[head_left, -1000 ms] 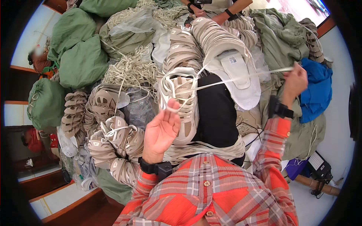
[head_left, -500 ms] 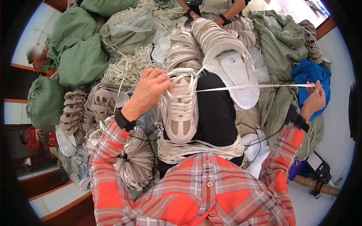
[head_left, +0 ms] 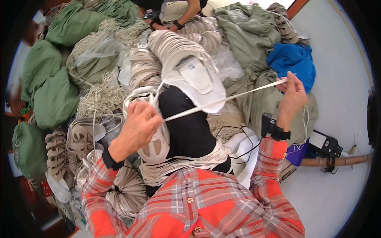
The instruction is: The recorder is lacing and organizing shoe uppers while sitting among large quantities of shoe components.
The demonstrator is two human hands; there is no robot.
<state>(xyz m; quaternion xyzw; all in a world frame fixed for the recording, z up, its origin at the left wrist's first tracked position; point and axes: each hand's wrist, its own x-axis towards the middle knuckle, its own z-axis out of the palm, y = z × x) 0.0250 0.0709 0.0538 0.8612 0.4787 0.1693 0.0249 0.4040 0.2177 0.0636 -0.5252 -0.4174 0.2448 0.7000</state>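
A beige and white sneaker [head_left: 157, 147] rests on my black-clad thigh, toe toward me, much of its laced upper hidden under my left hand [head_left: 139, 126]. The fingers of that hand are closed on the off-white shoelace [head_left: 222, 101] at the sneaker. Out to the right and higher, my right hand [head_left: 293, 94] pinches the lace's other end. Between both hands the lace runs taut, rising to the right. Another strand goes up from the sneaker toward a long stack of nested beige shoe uppers [head_left: 178, 45]. White insole-like pieces [head_left: 196, 75] lie at its near end.
Heaped lace bundles [head_left: 102, 95] and green sacks [head_left: 55, 97] fill the left. More laces [head_left: 186, 162] lie across my lap. A blue bag [head_left: 293, 63] and grey-green sacks [head_left: 248, 29] stand at right. Another person's hands [head_left: 166, 27] touch the stack's far end.
The view has shifted, so the scene sits further left. My left hand has come down over the sneaker's laces, covering them. The lace, level before, now slopes up to my right hand.
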